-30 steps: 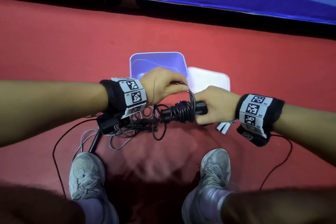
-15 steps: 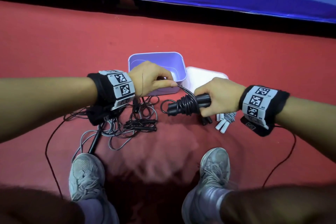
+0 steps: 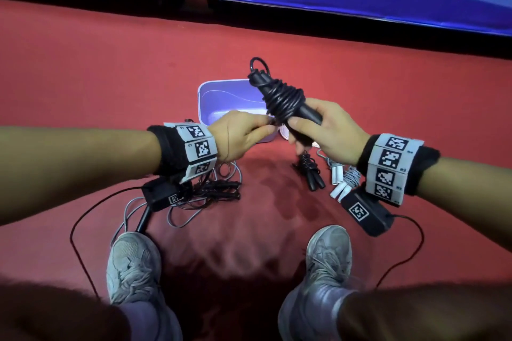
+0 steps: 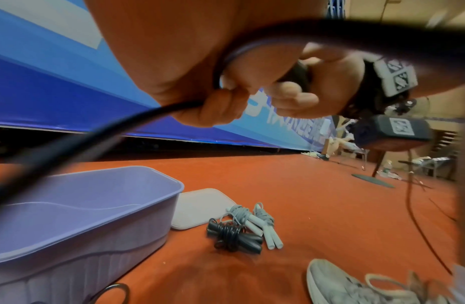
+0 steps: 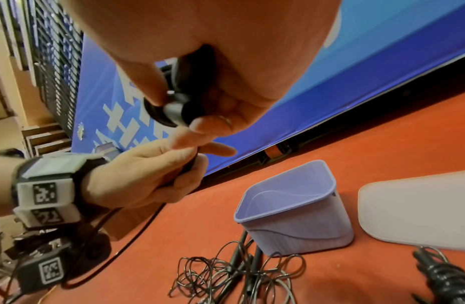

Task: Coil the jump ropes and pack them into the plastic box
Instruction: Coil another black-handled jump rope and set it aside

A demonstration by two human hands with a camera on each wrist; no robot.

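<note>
The right hand (image 3: pixel 329 130) was curled tight around the paired black handles of a black jump rope wound into a bundle (image 3: pixel 282 97), holding it tilted up and away above the open lilac plastic box (image 3: pixel 203 97) that stood on the red floor (image 3: pixel 110 77). In the right wrist view the butt ends of those handles poked out between the closed fingers (image 5: pixel 213 123). The left hand (image 3: pixel 241 135) met the bundle from the other side, its thumb and fingertips pinched together on the loose tail of the black cord; in the left wrist view that cord ran out of the clenched left fingers (image 4: pixel 218 107) and swept down to the lower left.

The box held no rope that could be seen. Its white rounded lid (image 4: pixel 197 207) lay flat just to the right of it. Near the lid on the floor lay a second coiled black rope (image 3: pixel 310 171), with two coiled grey ropes with white handles (image 3: pixel 342 183) just beside it. On the left side of the box lay a loose tangle of black and grey ropes (image 5: pixel 234 277), uncoiled. Two grey trainers (image 3: pixel 133 266) stood on the floor below the hands.
</note>
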